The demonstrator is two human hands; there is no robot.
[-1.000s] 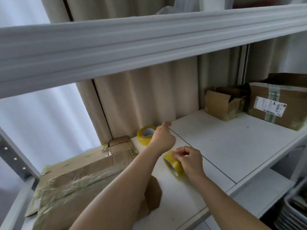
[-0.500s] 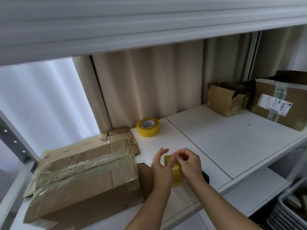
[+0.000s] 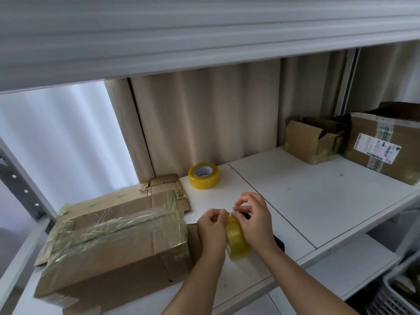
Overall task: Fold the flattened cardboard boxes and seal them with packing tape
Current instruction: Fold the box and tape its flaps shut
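Beige curtain (image 3: 204,114) behind, white shelf (image 3: 318,201), grey basket (image 3: 395,294) btm right

Two bare arms reach in from the bottom — no sleeves show. The left hand (image 3: 212,230) and right hand (image 3: 255,221) wear no gloves, rings or watch.
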